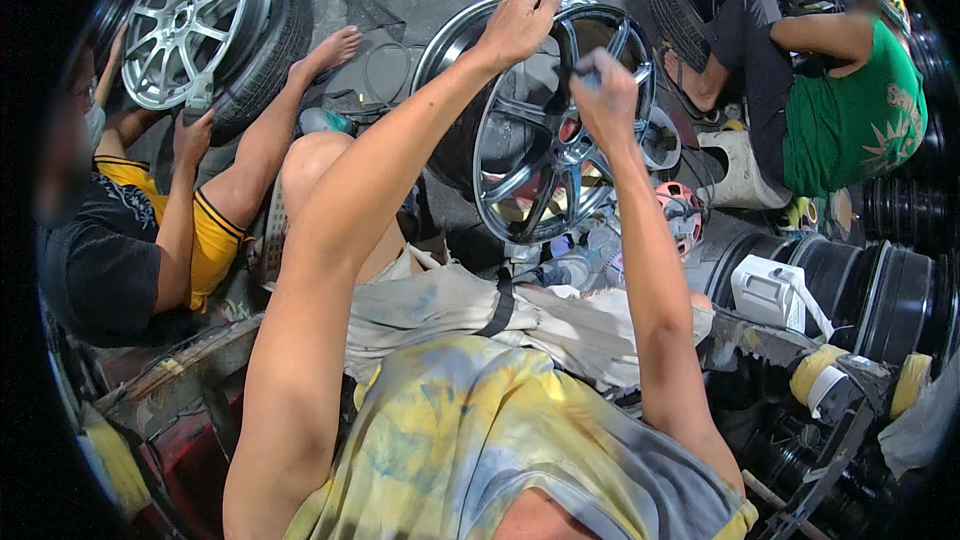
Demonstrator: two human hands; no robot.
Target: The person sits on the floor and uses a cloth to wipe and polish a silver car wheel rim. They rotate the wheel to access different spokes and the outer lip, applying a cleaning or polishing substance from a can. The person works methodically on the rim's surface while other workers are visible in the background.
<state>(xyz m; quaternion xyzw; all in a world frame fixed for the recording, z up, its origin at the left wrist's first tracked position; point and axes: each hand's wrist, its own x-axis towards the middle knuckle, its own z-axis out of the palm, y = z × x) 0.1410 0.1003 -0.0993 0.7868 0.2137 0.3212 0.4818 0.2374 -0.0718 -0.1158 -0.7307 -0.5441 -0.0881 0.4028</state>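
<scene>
Left hand (520, 28) holds a glossy dark-grey spoked metal wheel (568, 152) up top; right hand (606, 102), blurred, curls over the wheel's upper right—gripping anything? Can't tell!

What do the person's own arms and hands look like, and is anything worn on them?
The left arm and right arm are bare, without long sleeves. The left hand and right hand wear no gloves, and no watch or bracelet shows. The right hand is blurred, so fine details are unclear. The shirt is patchy yellow, grey and bluish.
</scene>
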